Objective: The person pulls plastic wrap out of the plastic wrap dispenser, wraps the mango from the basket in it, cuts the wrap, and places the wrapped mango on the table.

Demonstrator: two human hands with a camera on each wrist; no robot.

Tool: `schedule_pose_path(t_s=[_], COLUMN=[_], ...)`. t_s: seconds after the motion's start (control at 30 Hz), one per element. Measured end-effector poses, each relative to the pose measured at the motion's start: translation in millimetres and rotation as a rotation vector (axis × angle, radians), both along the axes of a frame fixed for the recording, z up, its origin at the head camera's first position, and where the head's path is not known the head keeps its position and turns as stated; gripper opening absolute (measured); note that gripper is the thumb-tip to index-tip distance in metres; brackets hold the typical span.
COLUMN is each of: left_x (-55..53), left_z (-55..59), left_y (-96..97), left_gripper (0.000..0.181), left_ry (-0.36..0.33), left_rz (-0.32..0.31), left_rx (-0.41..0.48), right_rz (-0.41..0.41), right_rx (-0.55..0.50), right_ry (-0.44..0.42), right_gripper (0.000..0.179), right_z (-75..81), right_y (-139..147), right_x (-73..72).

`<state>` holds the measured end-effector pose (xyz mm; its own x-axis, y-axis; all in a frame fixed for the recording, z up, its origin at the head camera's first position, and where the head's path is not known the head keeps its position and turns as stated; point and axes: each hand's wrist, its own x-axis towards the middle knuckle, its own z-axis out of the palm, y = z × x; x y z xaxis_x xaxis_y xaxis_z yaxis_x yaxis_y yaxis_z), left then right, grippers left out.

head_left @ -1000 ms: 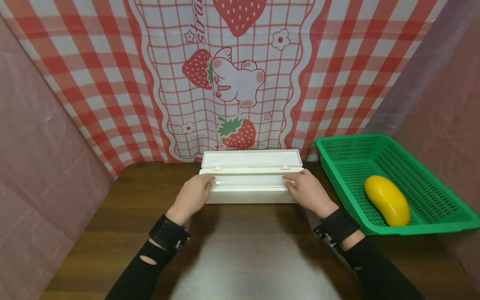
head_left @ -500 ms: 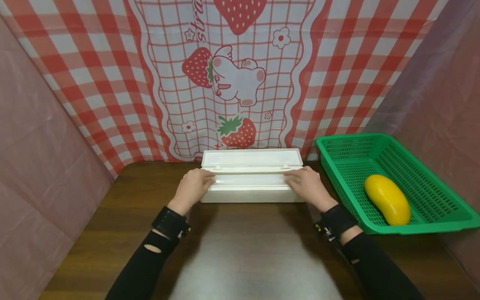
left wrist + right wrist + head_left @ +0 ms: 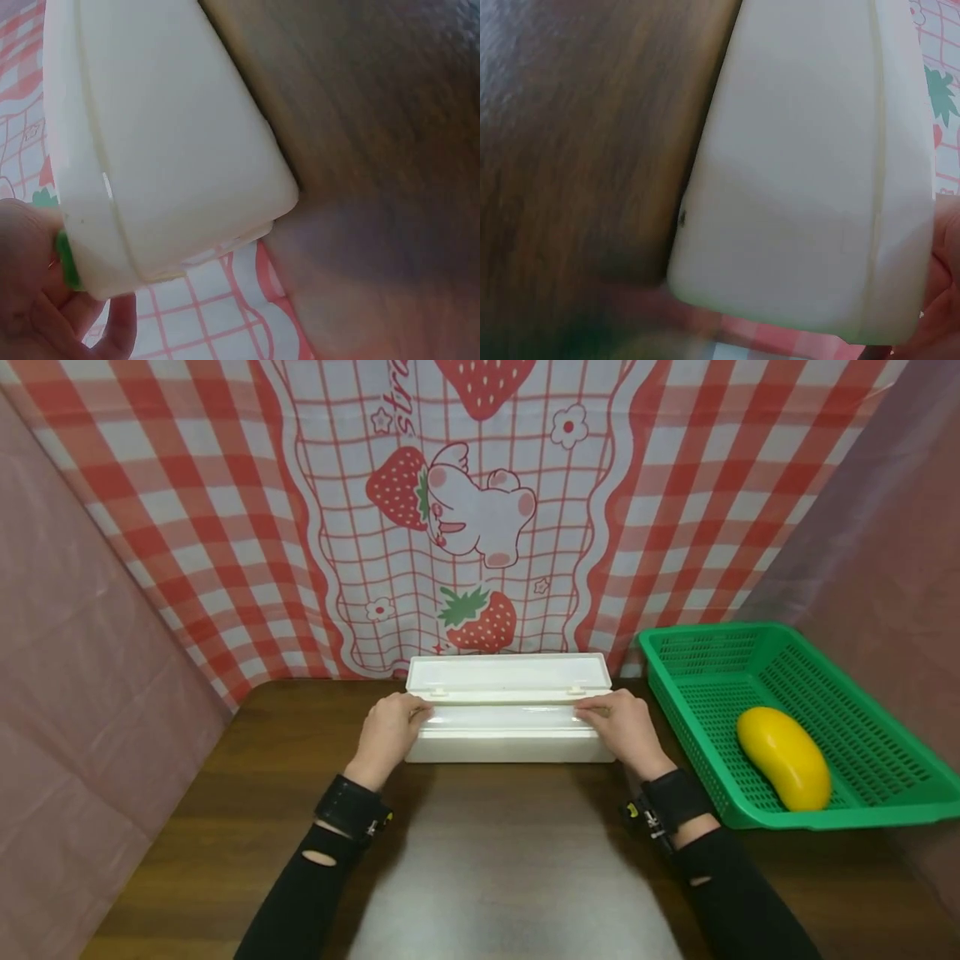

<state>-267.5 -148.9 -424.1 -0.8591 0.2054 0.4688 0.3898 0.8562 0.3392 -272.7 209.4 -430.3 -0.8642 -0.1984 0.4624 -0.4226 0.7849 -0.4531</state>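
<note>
A long white plastic wrap dispenser (image 3: 510,750) stands on the table with its hinged lid (image 3: 510,673) raised against the cloth behind. Glossy clear plastic wrap (image 3: 502,717) shows in its opening. At the left end my left hand (image 3: 386,735) pinches the wrap, thumb and index finger together. My right hand (image 3: 628,731) pinches it likewise at the right end. In the left wrist view, the fingers (image 3: 120,330) curl by the box's corner, beside a small green piece (image 3: 67,259). The right wrist view shows mostly the box's side (image 3: 795,165); those fingertips are hidden.
A green plastic basket (image 3: 885,814) stands at the right with a yellow mango-like object (image 3: 785,758) in it. The red-and-white checked cloth (image 3: 480,510) hangs directly behind the box. Brown tabletop (image 3: 510,860) stretches in front of it.
Both hands have risen slightly and drawn their fingertips together into a pinch at the box's ends. The view has tilted a little; box, basket and yellow object otherwise keep their places.
</note>
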Motion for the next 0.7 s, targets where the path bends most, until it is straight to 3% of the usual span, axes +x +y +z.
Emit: schedule_pose_path(t_s=[0.4,0.7], left_x=[2.4,-5.0], left_z=[-14.4,-17.8], left_y=[5.7,4.2], left_gripper=[0.014,0.018], left_ry=[0.081,0.118], left_rz=[0.085,0.048], left_rx=[0.026,0.067], right_rz=[-0.092,-0.006], right_rx=[-0.014,-0.033], right_ry=[0.028,-0.101], right_gripper=[0.016,0.023], right_z=[-6.6,5.3], right_y=[-5,3], right_x=[6.6,6.4])
